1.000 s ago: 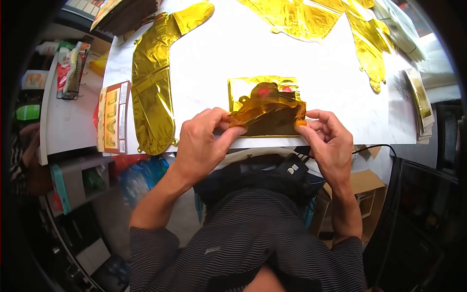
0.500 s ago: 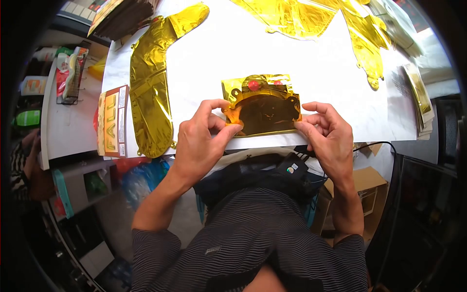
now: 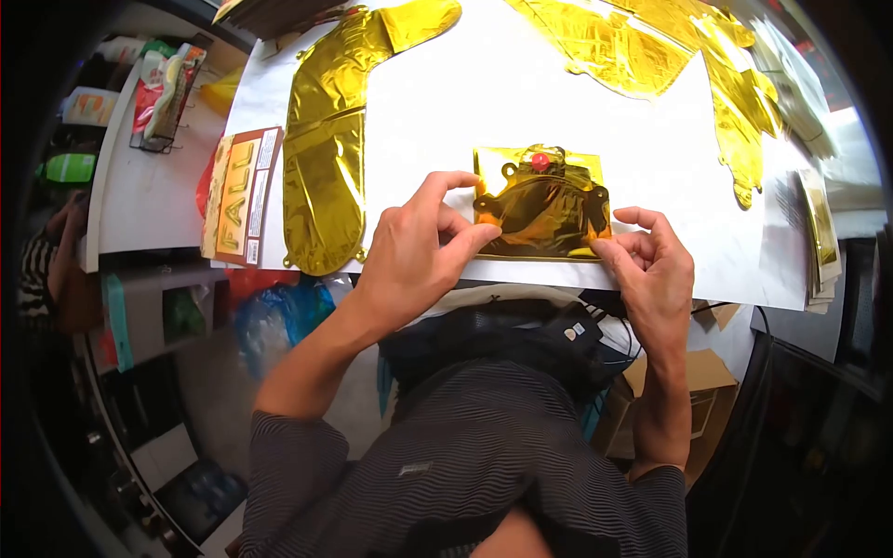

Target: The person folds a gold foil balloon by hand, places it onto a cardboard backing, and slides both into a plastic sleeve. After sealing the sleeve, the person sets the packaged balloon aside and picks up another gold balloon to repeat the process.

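A folded gold foil balloon [image 3: 544, 219] lies near the front edge of the white table, with small round tabs and a red dot near its top. My left hand [image 3: 423, 237] holds its left edge, thumb on the foil and index finger bent at the upper left corner. At the lower right corner, my right hand [image 3: 651, 260] pinches the foil between thumb and curled fingers. Left of my hands lies a long flat gold foil balloon [image 3: 326, 177], bent at its top. A printed "FALL" package [image 3: 242, 195] sits beside it.
More gold foil [image 3: 623, 46] spreads across the back of the table [image 3: 437, 121]. Stacked flat packets [image 3: 820, 242] stand at the right edge. A wire basket [image 3: 167, 102] is on the left shelf. An open cardboard box [image 3: 684, 391] and a blue plastic bag [image 3: 279, 321] are below.
The view has shifted, moving the table's contents rightward in the picture. The front layer of the folded foil looks creased differently, and one red dot shows instead of two. Both hands stay at its sides.
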### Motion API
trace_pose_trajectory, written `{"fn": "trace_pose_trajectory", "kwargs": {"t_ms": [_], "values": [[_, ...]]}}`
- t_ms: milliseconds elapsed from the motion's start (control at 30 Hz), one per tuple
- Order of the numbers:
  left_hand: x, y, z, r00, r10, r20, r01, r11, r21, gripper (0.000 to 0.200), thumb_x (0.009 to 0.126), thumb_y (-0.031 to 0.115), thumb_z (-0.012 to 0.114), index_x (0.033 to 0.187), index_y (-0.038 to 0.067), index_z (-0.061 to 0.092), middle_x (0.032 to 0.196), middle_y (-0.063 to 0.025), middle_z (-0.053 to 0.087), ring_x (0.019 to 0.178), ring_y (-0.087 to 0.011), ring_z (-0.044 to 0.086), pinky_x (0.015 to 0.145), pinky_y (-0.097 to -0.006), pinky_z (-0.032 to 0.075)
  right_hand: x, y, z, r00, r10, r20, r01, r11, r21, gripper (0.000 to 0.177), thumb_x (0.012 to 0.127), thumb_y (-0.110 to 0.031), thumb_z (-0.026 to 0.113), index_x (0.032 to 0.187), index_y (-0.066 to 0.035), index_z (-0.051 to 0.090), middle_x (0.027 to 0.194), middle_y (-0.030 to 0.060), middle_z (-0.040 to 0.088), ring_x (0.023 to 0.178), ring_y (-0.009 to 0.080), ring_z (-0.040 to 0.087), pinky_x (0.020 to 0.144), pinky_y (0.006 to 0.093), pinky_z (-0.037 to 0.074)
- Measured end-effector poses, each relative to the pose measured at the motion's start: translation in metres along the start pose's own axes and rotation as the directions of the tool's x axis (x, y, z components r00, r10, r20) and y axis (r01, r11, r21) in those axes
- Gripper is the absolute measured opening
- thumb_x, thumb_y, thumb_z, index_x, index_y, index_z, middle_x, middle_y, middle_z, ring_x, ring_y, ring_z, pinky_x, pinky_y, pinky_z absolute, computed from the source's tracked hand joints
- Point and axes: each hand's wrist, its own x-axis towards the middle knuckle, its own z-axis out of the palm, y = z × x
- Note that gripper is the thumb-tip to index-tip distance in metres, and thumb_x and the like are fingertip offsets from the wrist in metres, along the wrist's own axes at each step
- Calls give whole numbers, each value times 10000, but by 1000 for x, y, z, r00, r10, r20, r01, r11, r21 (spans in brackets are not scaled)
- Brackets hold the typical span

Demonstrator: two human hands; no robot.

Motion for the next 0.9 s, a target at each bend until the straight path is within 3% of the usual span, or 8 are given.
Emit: {"fn": "trace_pose_trajectory", "kwargs": {"t_ms": [67, 167, 467, 567, 667, 733, 767, 900], "values": [[1, 1, -3, 1000, -20, 15, 20, 1000, -20, 447, 916, 148, 785, 1284, -5, 582, 696, -114, 715, 580, -218, 677, 581, -342, 499, 1, -2, 0, 1000, 15, -3, -15, 1000, 2, 323, 948, -22, 760, 1235, 20, 620, 825, 23, 713, 712, 19, 589, 611, 178, 445], [2, 5, -5, 992, -104, 66, 106, 994, -21, 488, 915, 110, 788, 1345, 0, 585, 728, -44, 712, 667, -81, 632, 660, -266, 503, 1, -3, -1, 1000, 26, 3, -26, 999, -22, 326, 947, -30, 764, 1235, 23, 619, 816, 19, 708, 705, 19, 581, 604, 179, 437], [5, 2, 0, 999, -12, 31, 7, 985, 175, 604, 863, 110, 828, 1380, 3, 534, 717, -101, 710, 616, -175, 684, 592, -308, 527, 5, -7, -4, 998, 45, 35, -42, 996, -76, 299, 941, -49, 754, 1207, 15, 633, 764, -10, 668, 647, 10, 538, 554, 188, 403], [7, 2, -5, 999, -25, 27, 19, 978, 207, 548, 854, 196, 841, 1299, 22, 572, 693, -71, 700, 648, -284, 703, 604, -419, 519, 7, -7, -4, 998, 41, 50, -38, 997, -65, 295, 938, -43, 750, 1203, 14, 633, 752, -17, 659, 632, 9, 530, 540, 190, 396], [15, -6, -13, 994, 91, -57, -74, 965, 251, 498, 851, 192, 837, 1265, 24, 616, 873, -114, 737, 819, -311, 716, 674, -419, 540, 7, -6, -5, 998, 38, 59, -35, 998, -45, 297, 936, -37, 748, 1203, 16, 630, 747, -18, 656, 623, 11, 531, 532, 192, 396], [24, -3, -19, 836, 537, -112, -440, 778, 450, 427, 844, 179, 830, 1211, 32, 666, 1103, -158, 718, 1016, -345, 686, 789, -424, 558, 7, -5, -5, 998, 40, 57, -39, 999, -31, 300, 934, -35, 748, 1205, 17, 628, 747, -15, 656, 620, 13, 534, 531, 193, 398], [27, 0, -20, 798, 602, -43, -520, 722, 456, 395, 825, 171, 830, 1177, 54, 692, 1276, -158, 677, 1161, -359, 649, 910, -422, 563, 7, -4, -5, 997, 34, 64, -32, 999, -36, 308, 933, -33, 749, 1210, 18, 625, 746, -11, 656, 619, 15, 537, 530, 196, 403], [46, -1, -8, 657, 695, 293, -754, 592, 286, 417, 852, 188, 822, 1255, 166, 717, 1474, -107, 613, 1365, -366, 567, 1099, -455, 532, 7, -4, -6, 997, 23, 72, -21, 999, -33, 327, 929, -28, 749, 1222, 21, 613, 746, 4, 662, 614, 30, 551, 536, 205, 431]]}}
